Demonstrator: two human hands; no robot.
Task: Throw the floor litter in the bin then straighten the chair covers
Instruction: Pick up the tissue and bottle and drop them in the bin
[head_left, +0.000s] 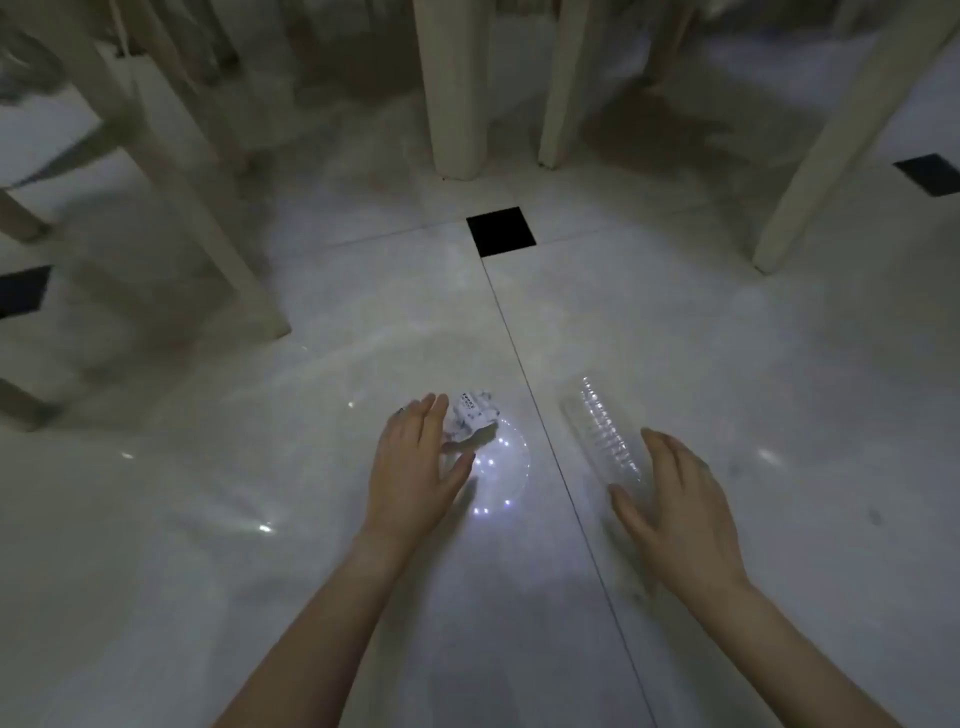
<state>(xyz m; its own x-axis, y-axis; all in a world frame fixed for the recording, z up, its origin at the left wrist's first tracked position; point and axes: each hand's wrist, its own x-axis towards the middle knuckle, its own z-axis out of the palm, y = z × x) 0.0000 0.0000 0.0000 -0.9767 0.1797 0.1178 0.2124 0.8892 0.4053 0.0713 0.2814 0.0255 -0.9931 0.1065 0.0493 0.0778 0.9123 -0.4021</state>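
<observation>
A crumpled white paper (474, 415) with printed text lies on the glossy pale tiled floor (260, 571). My left hand (418, 462) hovers just left of it, fingers spread, its thumb reaching under the paper's near edge. A clear ribbed plastic bottle (602, 431) lies on its side to the right of a tile joint. My right hand (675, 504) is open just beside the bottle's near end, fingers apart, holding nothing. No bin and no chair covers are visible in the head view.
Cream wooden chair or table legs stand around: one at the left (228, 249), two at the top centre (457, 104), one at the right (815, 171). A black inset tile (500, 231) marks the floor ahead. A ring of light dots reflects near the paper.
</observation>
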